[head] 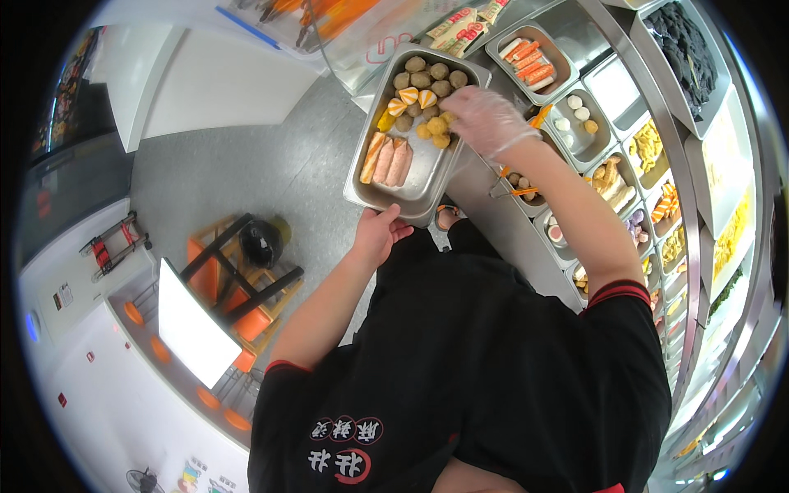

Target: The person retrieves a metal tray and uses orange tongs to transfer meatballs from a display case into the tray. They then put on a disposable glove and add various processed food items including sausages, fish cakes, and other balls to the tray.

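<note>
My bare left hand (383, 235) grips the near rim of a deep stainless steel food pan (425, 175). Brown meatballs (421, 79) fill its far part, with orange-and-white striped balls (408, 95) and a yellow piece (386, 121) beside them. Pink sausage-like pieces (392, 161) lie in a row at the near left. My right hand (487, 120), in a clear plastic glove, reaches over the pan's right edge and touches the yellow-brown balls (437, 127); its fingertips are partly hidden, so whether it grips one is unclear.
Right of me, a counter holds small steel pans of food, among them crab sticks (528, 61) and white balls (578, 110). Orange-handled tongs (521, 191) lie there. Wrapped packs (459, 31) are beyond the pan. A black bin (261, 242) and orange stools (249, 320) stand on the left.
</note>
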### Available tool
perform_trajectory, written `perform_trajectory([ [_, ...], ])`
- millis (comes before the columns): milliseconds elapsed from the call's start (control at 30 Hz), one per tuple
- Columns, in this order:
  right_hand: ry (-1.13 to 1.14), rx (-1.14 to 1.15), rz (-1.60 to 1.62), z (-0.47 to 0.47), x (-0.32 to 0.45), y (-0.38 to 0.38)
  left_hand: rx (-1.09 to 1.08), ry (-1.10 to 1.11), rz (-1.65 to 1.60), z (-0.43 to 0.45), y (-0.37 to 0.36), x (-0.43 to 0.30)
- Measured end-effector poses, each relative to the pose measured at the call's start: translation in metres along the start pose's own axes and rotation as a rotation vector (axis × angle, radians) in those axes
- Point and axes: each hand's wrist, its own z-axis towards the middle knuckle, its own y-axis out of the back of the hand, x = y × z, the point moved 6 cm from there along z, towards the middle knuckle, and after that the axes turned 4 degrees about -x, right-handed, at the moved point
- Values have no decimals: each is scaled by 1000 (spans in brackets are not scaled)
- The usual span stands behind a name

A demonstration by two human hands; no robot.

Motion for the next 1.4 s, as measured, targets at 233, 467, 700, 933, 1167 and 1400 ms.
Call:
perform_trajectory([
  [233, -735, -197, 92, -124, -149, 55, -51, 0, 42, 3, 3, 3],
  [467, -1051, -129, -257, -217, -244, 76, -29, 11, 39, 1, 1, 1],
  [700, -854, 165, -292, -171, -237, 30, -3, 14, 48, 6, 4, 2],
  [933, -946, 279, -382, -176, -259, -2, -47, 6, 32, 2, 1, 2],
  [1167, -916, 191, -383, -162, -240, 17, -78, 25, 64, -1, -1, -1],
  [1400, -456, -233, -37, -85, -75, 44, -65, 21, 53, -3, -3, -2],
])
